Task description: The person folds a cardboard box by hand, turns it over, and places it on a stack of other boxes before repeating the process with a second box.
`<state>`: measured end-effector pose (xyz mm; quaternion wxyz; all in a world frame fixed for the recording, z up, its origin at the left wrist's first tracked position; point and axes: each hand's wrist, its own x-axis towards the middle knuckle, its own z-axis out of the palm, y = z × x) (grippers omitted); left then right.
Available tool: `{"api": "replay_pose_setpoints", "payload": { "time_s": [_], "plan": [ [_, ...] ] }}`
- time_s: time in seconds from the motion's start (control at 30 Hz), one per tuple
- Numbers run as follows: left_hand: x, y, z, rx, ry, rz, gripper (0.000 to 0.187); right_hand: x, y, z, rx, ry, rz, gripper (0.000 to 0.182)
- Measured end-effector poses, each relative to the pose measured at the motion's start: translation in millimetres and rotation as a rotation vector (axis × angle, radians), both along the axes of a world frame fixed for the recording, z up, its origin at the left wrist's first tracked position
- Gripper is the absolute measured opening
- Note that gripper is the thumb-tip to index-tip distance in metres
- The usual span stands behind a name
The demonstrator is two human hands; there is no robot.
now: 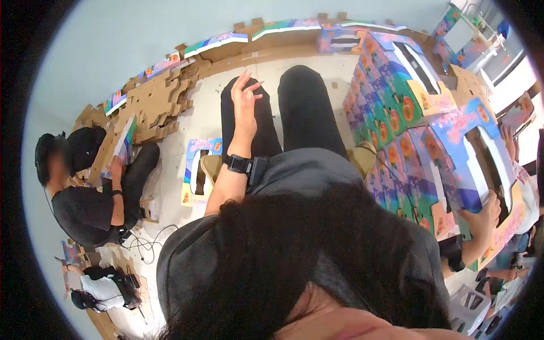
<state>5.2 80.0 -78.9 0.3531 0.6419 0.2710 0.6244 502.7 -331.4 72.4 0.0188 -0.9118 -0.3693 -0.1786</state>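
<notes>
My left hand (245,107) is raised over my left thigh with its fingers loosely bent and apart, holding nothing. Out to the right, my right hand (483,220) grips the near edge of a printed cardboard box (456,127), by its long cut-out opening. That box is blue, pink and yellow with fruit pictures, and it sits on top of a stack of similar flat boxes (405,164). Part of the right hand's grip is hidden at the box edge. A smaller printed box (195,195) stands on the floor beside my left forearm.
Another stack of boxes (391,85) rises just beyond. Brown cardboard sheets (156,102) lean along the wall at the left. A person (85,198) sits at the left handling cardboard, near a black cable (144,243). Other people work at both lower edges, and a white stool (470,306) stands lower right.
</notes>
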Motion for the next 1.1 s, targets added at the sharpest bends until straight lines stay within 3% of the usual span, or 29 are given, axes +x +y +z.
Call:
{"api": "replay_pose_setpoints", "payload": {
  "time_s": [0.1, 0.2, 0.43, 0.63, 0.77, 0.8, 0.87, 0.9, 0.93, 0.97, 1.03, 1.1],
  "plan": [
    [-2, -6, 7, 0.003, 0.067, 0.02, 0.06, 4, 1, -12, -0.088, 0.1, -0.135, 0.104],
    [-2, -5, 6, 0.018, 0.051, 0.001, 0.054, 16, 9, -30, -0.132, 0.177, -0.213, 0.105],
    [0, -6, 6, 0.023, 0.08, 0.004, 0.049, 56, 9, -71, 0.07, 0.408, -0.011, 0.1],
    [1, -7, 8, 0.017, 0.09, -0.003, 0.048, 56, 26, -90, 0.079, 0.452, -0.034, 0.096],
    [3, -9, 9, -0.009, 0.075, -0.025, 0.055, 60, 37, -103, 0.105, 0.513, -0.078, 0.106],
    [1, -8, 8, -0.035, 0.053, -0.05, 0.059, 39, 46, -86, -0.007, 0.44, -0.162, 0.115],
    [-10, -3, 10, -0.186, -0.09, -0.175, 0.069, 65, 48, -90, -0.077, 0.238, -0.096, 0.12],
    [-18, -9, 25, -0.269, -0.142, -0.213, 0.075, 47, 57, -61, -0.043, 0.161, -0.03, 0.121],
    [-32, -13, 36, -0.29, -0.125, -0.216, 0.075, 27, 73, -29, -0.098, 0.2, 0.008, 0.109],
    [-46, -14, 45, -0.315, -0.108, -0.223, 0.076, 43, 80, -32, 0.027, 0.126, 0.288, 0.089],
    [-80, -13, 53, -0.262, -0.114, -0.12, 0.069, 0, 124, 3, 0.083, 0.235, 0.46, 0.073],
    [-116, -12, 53, -0.212, -0.045, 0.088, 0.055, -49, 175, 29, 0.019, 0.349, 0.626, 0.069]
  ]
}}
